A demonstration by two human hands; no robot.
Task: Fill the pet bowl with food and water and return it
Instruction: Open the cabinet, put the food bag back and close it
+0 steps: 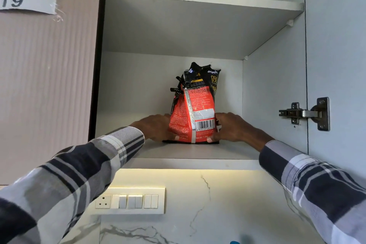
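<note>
Pet food bag (193,109) standing on the lower cabinet shelf (198,150)

The bag is red-orange below and black at the top, with white small print, a silver seam down its front and a barcode label low on the right side. Its top is crumpled and folded over. It stands upright, a little behind the shelf's front edge, about midway across the shelf, with a hand touching each lower side.
</note>
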